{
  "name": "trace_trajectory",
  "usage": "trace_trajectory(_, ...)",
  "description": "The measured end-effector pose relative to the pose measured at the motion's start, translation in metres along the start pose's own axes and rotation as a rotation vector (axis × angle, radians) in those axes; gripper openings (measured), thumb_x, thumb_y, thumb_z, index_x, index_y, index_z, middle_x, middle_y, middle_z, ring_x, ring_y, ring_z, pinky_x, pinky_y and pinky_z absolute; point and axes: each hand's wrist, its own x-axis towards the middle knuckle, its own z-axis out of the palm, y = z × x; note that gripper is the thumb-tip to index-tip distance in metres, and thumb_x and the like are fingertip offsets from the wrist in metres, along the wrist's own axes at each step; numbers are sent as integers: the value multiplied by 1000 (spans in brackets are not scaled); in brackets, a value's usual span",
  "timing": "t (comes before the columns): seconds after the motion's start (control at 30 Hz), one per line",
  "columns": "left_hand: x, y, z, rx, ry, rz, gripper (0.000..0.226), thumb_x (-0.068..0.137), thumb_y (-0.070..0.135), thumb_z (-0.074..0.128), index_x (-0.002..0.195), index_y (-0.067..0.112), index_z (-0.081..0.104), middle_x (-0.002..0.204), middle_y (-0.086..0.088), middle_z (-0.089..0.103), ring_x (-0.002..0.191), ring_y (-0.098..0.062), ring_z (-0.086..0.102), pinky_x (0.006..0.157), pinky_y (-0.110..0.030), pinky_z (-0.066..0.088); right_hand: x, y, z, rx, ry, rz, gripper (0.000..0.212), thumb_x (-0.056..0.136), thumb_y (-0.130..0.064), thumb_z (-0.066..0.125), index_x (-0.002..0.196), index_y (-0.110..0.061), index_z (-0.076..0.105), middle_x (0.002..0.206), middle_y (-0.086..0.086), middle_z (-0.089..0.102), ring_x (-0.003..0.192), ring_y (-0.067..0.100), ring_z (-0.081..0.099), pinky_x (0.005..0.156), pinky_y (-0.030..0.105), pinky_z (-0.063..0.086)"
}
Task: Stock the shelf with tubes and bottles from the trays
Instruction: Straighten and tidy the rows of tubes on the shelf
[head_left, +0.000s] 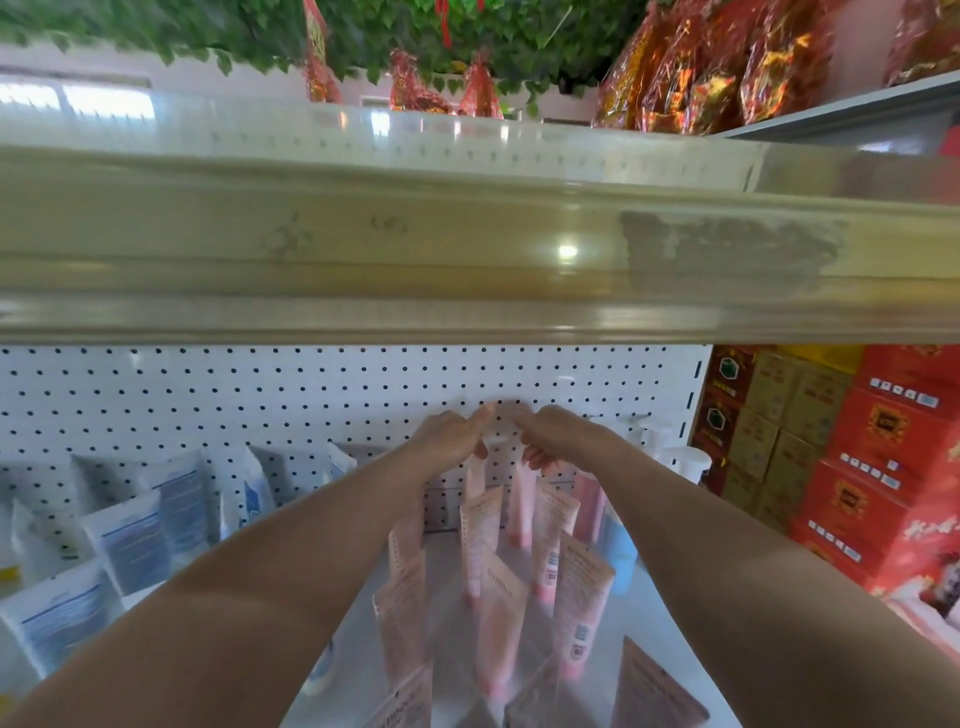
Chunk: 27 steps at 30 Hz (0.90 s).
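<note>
- Forearms, bare, nearest the lens; both reach deep under the upper shelf lip (467, 244) to the back of the shelf (654, 603).
- Left hand (452, 436): fingers curled at the top of a rear pink tube (475, 478); whether this grip actually clamps it, cannot tell.
- Right hand (550, 441): grip pinched on the crimped top of another pink tube (522, 499), which hangs just below the fingers, close to the pegboard (260, 395).
- Pink tubes in rows (498, 623), standing cap-down, closely packed beneath both wrists.
- Risk: a wrist brushing the front rows would likely topple them like dominoes.
- Risk: a tube released tilted may fall against the pump bottles (670, 447) at right.
</note>
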Motion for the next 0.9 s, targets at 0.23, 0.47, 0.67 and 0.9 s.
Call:
trace_trajectory(0.23, 14, -20, 11, 72, 163, 47, 44, 83, 51, 72, 59, 20, 54, 58, 3, 49, 56, -15, 46, 56, -27, 36, 9, 8, 2, -402, 88, -118, 26, 94, -3, 58, 115, -3, 72, 113, 13, 73, 89, 27, 73, 80, 33, 60)
trace_trajectory(0.47, 19, -20, 11, 196, 193, -43, 20, 74, 41, 82, 67, 28, 69, 97, 0, 70, 96, -16, 61, 86, -36, 56, 15, 17, 1, -437, 166, -182, 20, 86, -4, 73, 101, -15, 79, 106, 1, 74, 92, 16, 69, 89, 27, 55)
trace_trajectory(0.67, 19, -16, 10, 228, 251, -28, 10, 75, 28, 84, 72, 28, 74, 106, -2, 67, 96, -18, 65, 89, -37, 55, 19, 21, 2, -451, 203, -214, 11, 84, -13, 77, 89, -22, 80, 96, -4, 75, 87, 14, 69, 72, 24, 49)
trace_trajectory(0.9, 19, -20, 9, 230, 258, 16, 30, 77, 23, 83, 56, 33, 64, 105, -1, 65, 99, -18, 62, 91, -36, 54, 22, 20, 1, -488, 203, -203, 8, 80, -22, 81, 87, -26, 80, 92, -8, 76, 88, 13, 69, 74, 28, 53)
